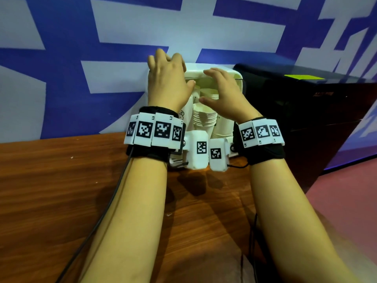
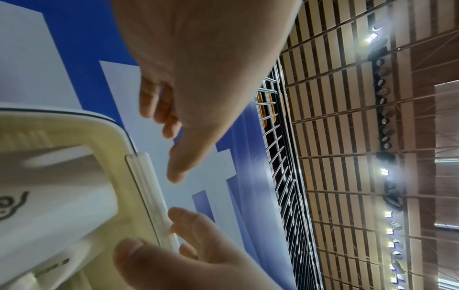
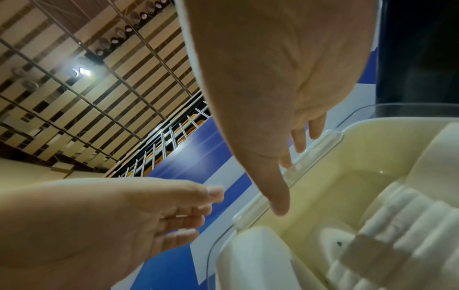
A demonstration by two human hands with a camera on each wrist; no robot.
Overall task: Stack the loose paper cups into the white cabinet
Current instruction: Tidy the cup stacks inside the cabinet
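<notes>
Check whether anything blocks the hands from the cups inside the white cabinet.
Nothing visible does. The white cabinet is open at the front, the stacked paper cups are exposed, and the left hand and right hand hover right before the opening, both holding nothing.

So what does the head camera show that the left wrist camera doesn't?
Only the head view shows the wooden table, the stack of paper cups inside the white cabinet, the black box and both wristbands. Only the left wrist view shows the ceiling lights and railing. Both show the left hand, right hand, cabinet and blue-and-white wall.
</notes>
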